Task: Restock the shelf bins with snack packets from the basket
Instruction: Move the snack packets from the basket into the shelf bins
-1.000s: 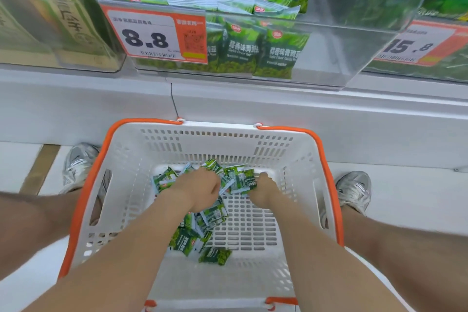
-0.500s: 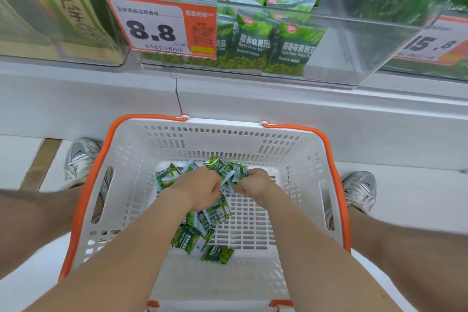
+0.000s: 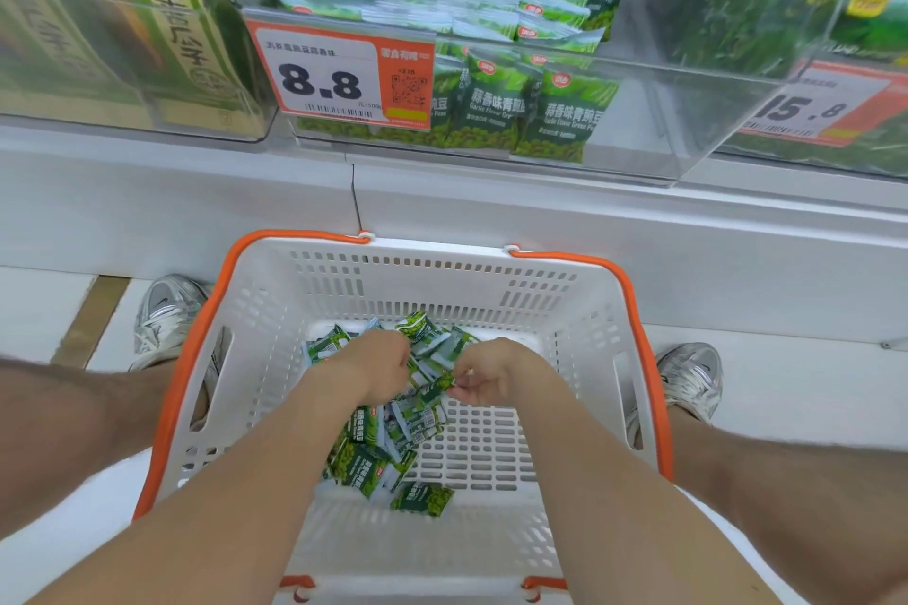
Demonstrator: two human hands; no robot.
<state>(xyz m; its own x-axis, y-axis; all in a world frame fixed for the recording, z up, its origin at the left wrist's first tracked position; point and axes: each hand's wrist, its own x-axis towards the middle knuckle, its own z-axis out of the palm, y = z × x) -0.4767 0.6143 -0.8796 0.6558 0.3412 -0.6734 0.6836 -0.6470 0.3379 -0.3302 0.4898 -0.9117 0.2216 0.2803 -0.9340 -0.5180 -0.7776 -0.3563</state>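
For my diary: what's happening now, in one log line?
phase: picking | left hand: grips snack packets | right hand: pinches one packet | where: inside basket

Open-topped basket, walled all round
The basket (image 3: 432,280) is open from above only; slotted walls fence its sides. Loose snack packets (image 3: 378,452) litter its left and middle floor, the right lies bare. The shelf bin (image 3: 648,123) is barred in front by its clear wall and a price tag (image 3: 339,79)
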